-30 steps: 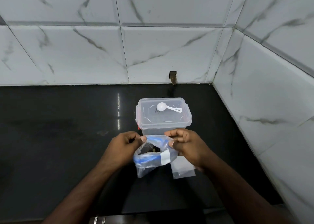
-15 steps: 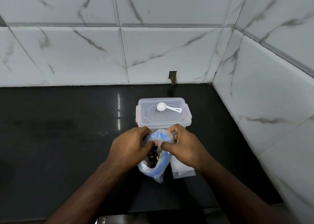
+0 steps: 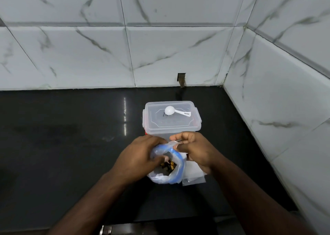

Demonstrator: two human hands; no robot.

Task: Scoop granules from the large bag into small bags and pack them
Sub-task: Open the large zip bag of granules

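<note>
A clear plastic bag with a blue stripe [image 3: 175, 172] sits on the black counter, its mouth held open so dark and orange granules [image 3: 169, 165] show inside. My left hand [image 3: 137, 160] grips the bag's left rim, fingers curled into the opening. My right hand [image 3: 194, 150] pinches the top right edge of the rim. Small clear bags [image 3: 194, 176] lie flat under and to the right of the big bag. A white scoop [image 3: 175, 110] rests on the lid of a clear plastic box [image 3: 172, 124] just behind my hands.
The black counter [image 3: 71, 145] runs left and forward from the box. White marble-look tiled walls [image 3: 160, 52] close the back and the right side, meeting in a corner at the right rear. A metal object [image 3: 105, 230] shows at the bottom edge.
Both hands have shifted on the bag's rim and pulled its mouth open wider, so the granules inside show more. The box and the scoop have stayed put.
</note>
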